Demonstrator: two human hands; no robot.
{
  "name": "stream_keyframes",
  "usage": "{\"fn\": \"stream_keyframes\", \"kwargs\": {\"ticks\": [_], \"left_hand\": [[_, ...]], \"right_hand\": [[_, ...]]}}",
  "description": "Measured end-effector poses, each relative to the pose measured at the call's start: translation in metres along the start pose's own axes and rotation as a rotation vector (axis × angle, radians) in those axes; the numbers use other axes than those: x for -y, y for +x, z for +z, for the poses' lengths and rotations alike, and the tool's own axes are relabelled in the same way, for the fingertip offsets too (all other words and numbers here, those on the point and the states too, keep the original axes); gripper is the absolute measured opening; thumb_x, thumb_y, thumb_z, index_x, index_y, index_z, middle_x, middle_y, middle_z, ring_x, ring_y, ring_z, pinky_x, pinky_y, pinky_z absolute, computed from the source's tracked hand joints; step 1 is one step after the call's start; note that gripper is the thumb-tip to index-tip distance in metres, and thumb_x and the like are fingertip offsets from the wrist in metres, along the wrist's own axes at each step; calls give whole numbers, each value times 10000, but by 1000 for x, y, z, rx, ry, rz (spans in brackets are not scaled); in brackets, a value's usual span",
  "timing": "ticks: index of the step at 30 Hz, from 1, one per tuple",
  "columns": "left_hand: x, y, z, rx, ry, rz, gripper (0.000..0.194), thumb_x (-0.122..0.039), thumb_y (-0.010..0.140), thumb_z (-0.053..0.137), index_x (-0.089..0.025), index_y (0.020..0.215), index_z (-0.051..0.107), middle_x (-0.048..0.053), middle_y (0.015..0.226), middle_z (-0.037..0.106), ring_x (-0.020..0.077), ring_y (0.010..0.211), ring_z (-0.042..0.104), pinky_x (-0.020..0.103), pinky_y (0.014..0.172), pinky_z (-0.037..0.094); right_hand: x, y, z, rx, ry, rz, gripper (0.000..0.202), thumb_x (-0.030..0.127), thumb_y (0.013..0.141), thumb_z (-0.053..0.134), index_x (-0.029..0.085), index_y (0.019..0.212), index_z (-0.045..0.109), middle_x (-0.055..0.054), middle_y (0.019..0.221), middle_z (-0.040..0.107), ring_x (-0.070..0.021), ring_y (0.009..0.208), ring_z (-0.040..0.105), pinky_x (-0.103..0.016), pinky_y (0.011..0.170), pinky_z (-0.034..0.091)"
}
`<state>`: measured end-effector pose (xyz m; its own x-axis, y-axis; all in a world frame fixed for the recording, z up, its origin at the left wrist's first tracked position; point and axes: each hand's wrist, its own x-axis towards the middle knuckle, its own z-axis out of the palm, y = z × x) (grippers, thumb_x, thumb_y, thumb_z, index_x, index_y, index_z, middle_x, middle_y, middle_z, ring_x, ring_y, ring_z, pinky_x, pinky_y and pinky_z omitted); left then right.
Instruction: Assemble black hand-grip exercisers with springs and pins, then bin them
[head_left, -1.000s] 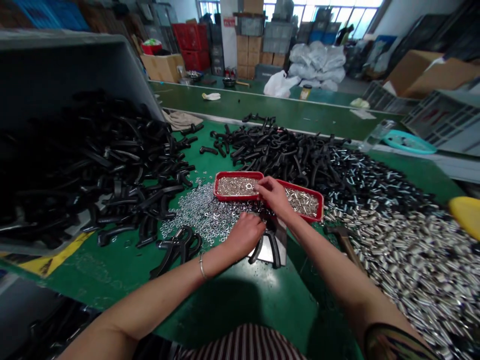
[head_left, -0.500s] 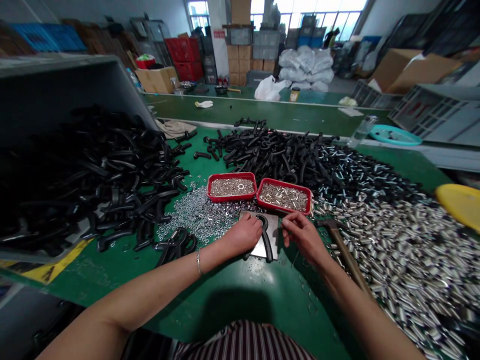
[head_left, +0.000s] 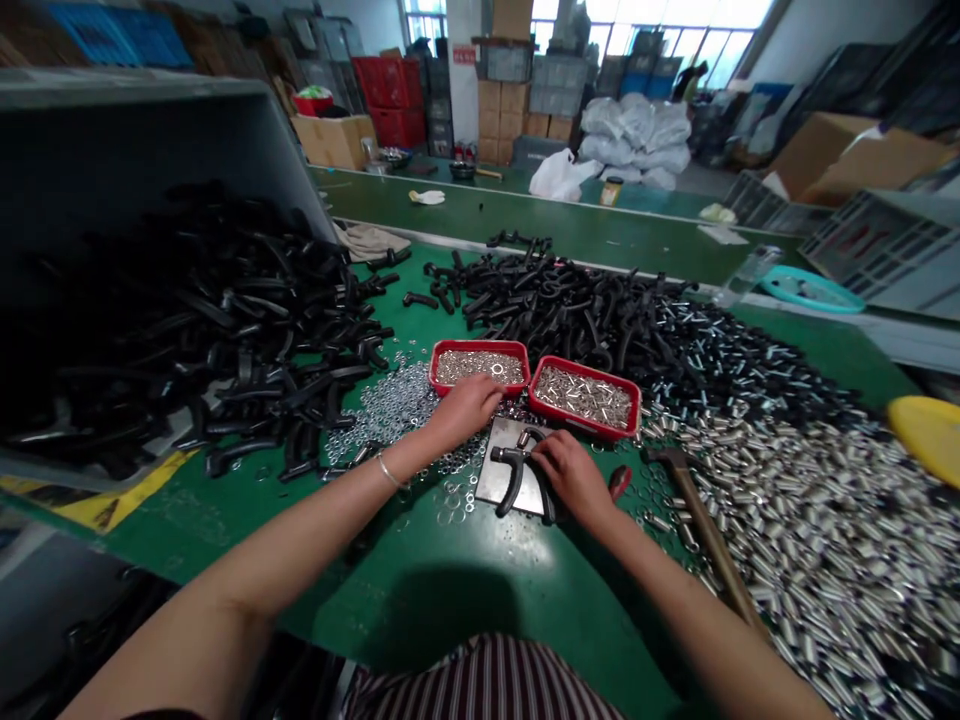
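My left hand is at the front edge of the left red tray of small metal parts, fingertips pinched together; what they hold is too small to tell. Two curved black handles lie on a square metal plate. The left handle shows fully. My right hand has its fingers closed at the top of the other handle, partly covering it. The right red tray, holding small pins, stands just beyond my right hand.
A hammer lies right of the plate, beside a heap of metal sleeves. Small rings spread on the left. Black handles are piled behind the trays, more spill from a grey crate. A person is far back.
The view has shifted. My left hand has moved from the plate to the left tray, and my right hand onto the plate. Two handles now show there, and the black parts beside my left forearm are gone.
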<state>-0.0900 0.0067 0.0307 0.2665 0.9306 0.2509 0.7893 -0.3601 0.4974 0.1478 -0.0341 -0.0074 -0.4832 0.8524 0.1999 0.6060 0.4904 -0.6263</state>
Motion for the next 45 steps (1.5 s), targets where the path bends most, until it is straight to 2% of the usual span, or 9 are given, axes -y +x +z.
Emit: {"fn": "stream_keyframes", "kwargs": {"ticks": [5,9,23,28,31,35,40,43,45], "left_hand": [[50,39,-12,-33,201,-136,267,-188,954,475,-124,1033,722,113,1076,689,221,1032,611,347,967,455],[76,50,-8,-5,292,-196,253,-155,915,489,-118,960,735,140,1022,692,253,1017,594,380,962,431],[81,51,2,14,382,-236,238,-184,921,511,-91,1016,709,169,1041,668,277,1035,600,397,979,422],[79,51,1,17,427,-251,215,-154,915,513,-82,955,712,180,982,684,285,981,637,396,940,450],[76,50,4,-3,450,-238,242,-141,937,467,-76,974,697,192,1004,681,292,1001,637,406,941,450],[67,51,6,-39,467,-186,293,-91,950,388,-64,1026,669,213,1043,672,306,1025,630,430,938,447],[58,40,-9,-106,448,-148,232,-141,964,435,-93,993,660,184,1026,687,291,1012,631,406,943,452],[52,17,-16,-215,319,-185,196,-228,979,475,-131,1016,640,140,1049,693,265,998,633,372,913,469],[42,-1,-14,-244,137,-215,176,-249,976,489,-155,998,636,103,1012,706,243,956,643,350,879,481]], "right_hand": [[6,2,2,75,-258,-29,210,254,1000,453,200,944,648,-108,1030,629,-228,929,616,-322,794,514],[6,-1,3,120,-447,-89,248,235,1011,406,219,983,651,-96,1034,635,-233,897,607,-318,743,499],[35,20,-3,369,-622,-197,281,123,993,392,154,972,671,-140,977,657,-266,934,615,-341,737,504],[-18,-29,-45,81,-392,-85,283,268,1030,380,173,1219,567,-133,1180,610,-227,1052,606,-336,885,512],[-63,-87,-83,-137,-647,117,277,334,1010,379,161,1094,578,-168,1084,610,-298,1013,591,-429,881,488],[-102,-140,-110,-28,-910,341,311,442,977,413,189,866,555,-132,843,594,-306,809,578,-403,696,459],[-105,-139,-128,-54,-746,401,313,469,941,419,208,806,527,-123,810,600,-281,767,586,-375,664,441],[-86,-131,-137,-244,-585,382,353,531,906,447,191,925,541,-135,876,615,-286,804,594,-382,695,457],[-64,-127,-135,-242,-378,433,380,554,916,438,195,993,533,-106,861,630,-260,759,606,-356,666,465]]}}
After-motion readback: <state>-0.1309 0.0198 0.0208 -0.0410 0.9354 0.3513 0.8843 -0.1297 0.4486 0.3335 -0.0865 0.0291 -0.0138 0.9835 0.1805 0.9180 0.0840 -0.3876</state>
